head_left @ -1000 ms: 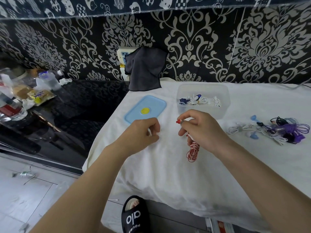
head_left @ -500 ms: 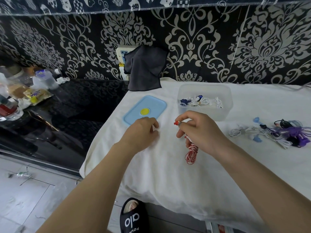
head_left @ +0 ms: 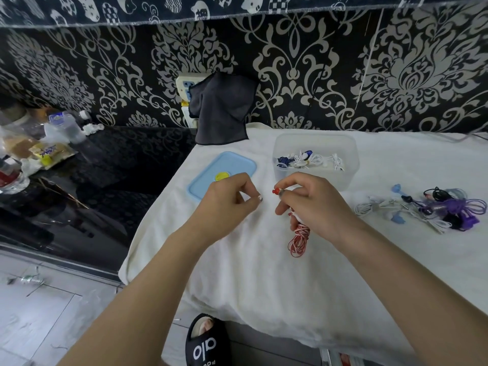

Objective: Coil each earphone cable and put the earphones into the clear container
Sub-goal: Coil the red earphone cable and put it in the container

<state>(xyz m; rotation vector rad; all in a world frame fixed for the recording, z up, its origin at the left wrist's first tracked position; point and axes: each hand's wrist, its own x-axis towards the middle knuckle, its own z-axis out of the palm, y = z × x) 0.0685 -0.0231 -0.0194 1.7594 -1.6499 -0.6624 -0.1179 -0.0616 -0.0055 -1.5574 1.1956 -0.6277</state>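
Right now the right hand [head_left: 311,204] has its fingers curled round a red and white earphone cable [head_left: 299,239], whose thin striped loops hang in a narrow bundle below the palm and touch the white cloth [head_left: 237,273]. A small red earbud [head_left: 276,191] sticks out past the fingertips toward the left hand [head_left: 227,202]. That hand has its fingers bent, thumb and forefinger pinching a short striped end of the cable [head_left: 260,198] just beside the earbud. Behind the hands stands the clear container [head_left: 351,154], open, with coiled white and blue earphones [head_left: 306,161] lying on its bottom. Its blue lid [head_left: 224,167], with a yellow disc in the middle, lies flat on the cloth to the left of it. Off to the right, well apart, lies a tangled heap of earphones [head_left: 435,207] in white, black, purple and blue.
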